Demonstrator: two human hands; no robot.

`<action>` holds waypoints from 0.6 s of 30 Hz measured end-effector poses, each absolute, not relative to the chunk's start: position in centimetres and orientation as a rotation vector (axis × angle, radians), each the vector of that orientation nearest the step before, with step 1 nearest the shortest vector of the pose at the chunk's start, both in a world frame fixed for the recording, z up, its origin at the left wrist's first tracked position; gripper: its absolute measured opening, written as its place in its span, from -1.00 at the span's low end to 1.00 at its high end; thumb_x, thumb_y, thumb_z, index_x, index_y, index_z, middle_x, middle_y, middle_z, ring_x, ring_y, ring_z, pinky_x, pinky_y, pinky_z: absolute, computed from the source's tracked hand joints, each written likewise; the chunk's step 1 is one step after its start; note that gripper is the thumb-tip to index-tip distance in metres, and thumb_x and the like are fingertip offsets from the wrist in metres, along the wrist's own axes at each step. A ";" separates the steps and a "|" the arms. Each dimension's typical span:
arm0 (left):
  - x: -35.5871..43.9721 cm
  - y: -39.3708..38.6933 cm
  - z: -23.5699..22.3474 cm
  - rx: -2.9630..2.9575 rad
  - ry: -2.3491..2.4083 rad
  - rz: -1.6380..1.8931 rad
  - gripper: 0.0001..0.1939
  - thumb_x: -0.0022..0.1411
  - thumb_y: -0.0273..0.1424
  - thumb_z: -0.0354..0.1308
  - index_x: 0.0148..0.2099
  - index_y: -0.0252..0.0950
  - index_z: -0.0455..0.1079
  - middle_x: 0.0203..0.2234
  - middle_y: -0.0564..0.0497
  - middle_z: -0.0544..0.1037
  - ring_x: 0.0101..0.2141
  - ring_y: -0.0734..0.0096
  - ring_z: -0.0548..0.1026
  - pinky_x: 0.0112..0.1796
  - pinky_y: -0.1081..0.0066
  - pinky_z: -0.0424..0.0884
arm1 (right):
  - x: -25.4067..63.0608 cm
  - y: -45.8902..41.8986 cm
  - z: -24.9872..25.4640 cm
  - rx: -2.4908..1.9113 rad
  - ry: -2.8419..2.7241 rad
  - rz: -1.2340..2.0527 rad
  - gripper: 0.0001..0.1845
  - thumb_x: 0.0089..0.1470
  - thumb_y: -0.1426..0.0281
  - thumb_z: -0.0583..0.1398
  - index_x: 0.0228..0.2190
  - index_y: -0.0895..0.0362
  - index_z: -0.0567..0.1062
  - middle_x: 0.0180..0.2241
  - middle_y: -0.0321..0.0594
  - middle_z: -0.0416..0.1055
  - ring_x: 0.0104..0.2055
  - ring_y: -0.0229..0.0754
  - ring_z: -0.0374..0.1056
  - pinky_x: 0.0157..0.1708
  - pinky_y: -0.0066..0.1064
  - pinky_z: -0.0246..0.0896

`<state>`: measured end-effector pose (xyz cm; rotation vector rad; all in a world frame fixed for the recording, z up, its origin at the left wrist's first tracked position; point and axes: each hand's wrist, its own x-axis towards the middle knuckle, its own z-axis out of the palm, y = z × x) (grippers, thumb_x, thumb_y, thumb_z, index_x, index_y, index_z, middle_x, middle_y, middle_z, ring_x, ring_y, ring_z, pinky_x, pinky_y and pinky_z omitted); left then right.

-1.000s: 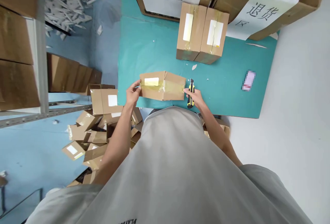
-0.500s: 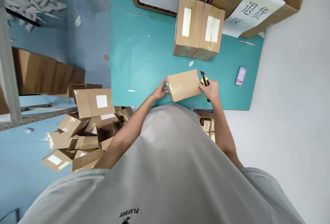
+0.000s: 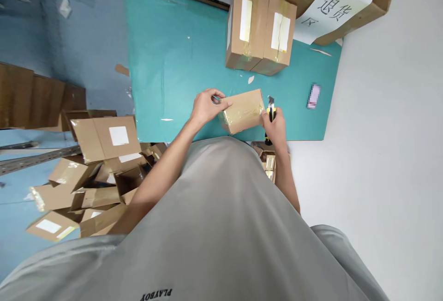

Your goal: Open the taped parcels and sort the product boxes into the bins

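A small brown cardboard box (image 3: 245, 111), partly covered in shiny clear tape, is sitting at the near edge of a rectangular green-topped table (image 3: 173, 77). The bare left hand (image 3: 206, 108) is curling around its left end, thumb touching the top; whether the fingers are gripping, I cannot tell. The bare right hand (image 3: 276, 125), beside the right end, is clasping a slim black-and-yellow utility knife (image 3: 271, 113), blade pointing away. Farther back, two brown cardboard cartons (image 3: 256, 28) with white labels are standing side by side.
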<state>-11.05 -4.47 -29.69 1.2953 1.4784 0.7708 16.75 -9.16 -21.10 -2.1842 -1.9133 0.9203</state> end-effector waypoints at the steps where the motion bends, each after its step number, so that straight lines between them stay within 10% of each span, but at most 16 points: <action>1: -10.9 -4.2 -29.8 1.304 1.476 0.766 -0.56 0.16 -0.04 0.54 -0.08 -0.25 0.67 -0.14 -0.09 0.73 -0.21 0.19 0.63 -0.04 0.17 0.62 | 15.9 -9.8 -20.8 -2.199 -1.848 0.943 -0.50 0.55 0.13 -0.03 0.30 0.11 0.35 -0.07 0.00 0.61 -0.16 0.03 0.57 -0.16 -0.21 0.44; 18: -10.8 -3.6 -31.7 1.281 1.401 0.833 -0.62 0.15 -0.15 0.54 -0.10 -0.28 0.64 -0.18 -0.07 0.69 -0.20 0.23 0.58 -0.08 0.21 0.61 | 8.1 -10.8 -19.2 -1.924 -2.394 1.025 -0.65 0.57 0.25 0.07 0.02 0.09 0.62 -0.14 -0.09 0.69 -0.11 0.01 0.53 -0.10 -0.34 0.23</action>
